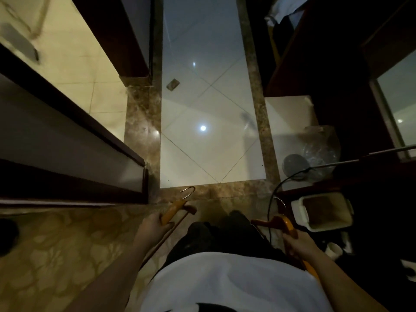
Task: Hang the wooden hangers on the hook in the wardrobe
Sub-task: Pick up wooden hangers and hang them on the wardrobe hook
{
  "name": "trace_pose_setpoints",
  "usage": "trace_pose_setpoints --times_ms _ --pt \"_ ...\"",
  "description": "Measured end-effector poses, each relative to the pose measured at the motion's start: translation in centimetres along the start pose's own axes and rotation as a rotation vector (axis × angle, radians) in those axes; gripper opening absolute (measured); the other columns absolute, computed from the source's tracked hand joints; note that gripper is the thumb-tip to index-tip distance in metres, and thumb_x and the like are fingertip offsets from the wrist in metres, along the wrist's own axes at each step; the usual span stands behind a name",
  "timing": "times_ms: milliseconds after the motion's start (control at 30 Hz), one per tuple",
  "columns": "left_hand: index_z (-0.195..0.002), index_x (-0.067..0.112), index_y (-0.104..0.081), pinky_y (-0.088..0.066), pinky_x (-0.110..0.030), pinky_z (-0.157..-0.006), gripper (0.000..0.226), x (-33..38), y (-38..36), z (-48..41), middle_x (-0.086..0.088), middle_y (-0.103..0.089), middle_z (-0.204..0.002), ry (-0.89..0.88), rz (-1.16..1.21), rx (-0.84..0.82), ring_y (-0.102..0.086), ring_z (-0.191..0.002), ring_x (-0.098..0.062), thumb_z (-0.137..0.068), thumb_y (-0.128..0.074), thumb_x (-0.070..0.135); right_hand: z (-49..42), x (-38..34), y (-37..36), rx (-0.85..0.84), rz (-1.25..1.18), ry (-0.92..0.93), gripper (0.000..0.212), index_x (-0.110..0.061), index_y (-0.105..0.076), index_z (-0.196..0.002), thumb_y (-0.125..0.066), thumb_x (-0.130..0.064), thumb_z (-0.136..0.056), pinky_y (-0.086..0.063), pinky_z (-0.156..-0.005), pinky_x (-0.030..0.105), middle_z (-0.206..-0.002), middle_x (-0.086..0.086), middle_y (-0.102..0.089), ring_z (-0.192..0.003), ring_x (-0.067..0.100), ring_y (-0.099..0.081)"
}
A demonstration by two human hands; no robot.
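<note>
My left hand [152, 226] grips a wooden hanger [173, 209] by its shoulder, its metal hook [189, 191] pointing forward over the floor. My right hand [295, 243] holds a second wooden hanger [282, 221], whose hook [281, 202] rises near a black cable. Both hangers sit low, in front of my legs. The dark wardrobe [351, 91] stands open on the right, with a metal rail [382, 154] crossing it; no hook inside it can be made out in the dim light.
A dark door frame [74, 140] runs along the left. Glossy white tiles [207, 104] with brown marble borders lie ahead. On the right are a white bin [322, 212], a plastic bag [319, 147], a black cable [276, 188] and a white cup [334, 249].
</note>
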State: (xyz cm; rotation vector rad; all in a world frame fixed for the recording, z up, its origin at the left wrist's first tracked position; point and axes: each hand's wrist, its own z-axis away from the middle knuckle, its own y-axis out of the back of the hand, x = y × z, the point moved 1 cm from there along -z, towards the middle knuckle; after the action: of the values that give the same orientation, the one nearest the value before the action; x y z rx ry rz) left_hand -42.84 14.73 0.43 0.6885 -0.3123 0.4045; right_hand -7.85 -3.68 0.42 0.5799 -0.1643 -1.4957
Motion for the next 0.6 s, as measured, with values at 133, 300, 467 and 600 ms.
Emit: trace_pose_setpoints --times_ms 133,300,467,600 --pt "-0.087 0.028 -0.051 -0.045 -0.020 -0.070 0.011 4.7 2.3 -4.0 0.008 -0.057 -0.085 -0.074 0.039 -0.027 -0.057 -0.080 -0.008 -0.085 -0.062 0.027 -1.8 -3.5 1.7 0.023 0.004 -0.012 0.019 -0.010 -0.057 -0.095 -0.049 -0.027 -0.094 -0.043 -0.061 0.028 -0.088 0.015 -0.061 -0.074 0.025 -0.057" --pt "-0.094 0.022 -0.053 -0.053 -0.029 -0.077 0.013 9.4 5.0 -8.9 0.008 -0.055 -0.082 -0.026 0.126 -0.018 -0.056 -0.075 -0.009 -0.085 -0.063 0.023 -7.0 -11.2 4.5 -0.002 0.033 0.022 0.025 -0.008 -0.059 -0.107 -0.047 -0.026 -0.094 -0.044 -0.065 0.028 -0.096 0.015 -0.060 -0.082 0.028 -0.057" --pt "-0.092 0.017 -0.058 -0.054 -0.041 -0.085 0.015 13.3 8.2 -12.8 -0.001 -0.062 -0.086 0.116 0.141 0.030 -0.062 -0.080 -0.017 -0.082 -0.066 0.023 -11.4 -23.5 8.6 -0.076 0.009 0.104 0.021 -0.013 -0.061 -0.092 -0.049 -0.030 -0.093 -0.050 -0.082 0.042 -0.093 0.013 -0.062 -0.087 0.028 -0.060" --pt "-0.088 0.015 -0.059 -0.055 -0.043 -0.082 0.011 16.7 10.9 -16.5 -0.003 -0.063 -0.080 0.130 0.164 0.107 -0.062 -0.076 -0.019 -0.082 -0.065 0.022 -13.8 -34.4 12.2 -0.085 0.025 0.265 0.018 -0.010 -0.058 -0.100 -0.049 -0.025 -0.094 -0.054 -0.078 0.042 -0.089 0.012 -0.061 -0.085 0.028 -0.062"
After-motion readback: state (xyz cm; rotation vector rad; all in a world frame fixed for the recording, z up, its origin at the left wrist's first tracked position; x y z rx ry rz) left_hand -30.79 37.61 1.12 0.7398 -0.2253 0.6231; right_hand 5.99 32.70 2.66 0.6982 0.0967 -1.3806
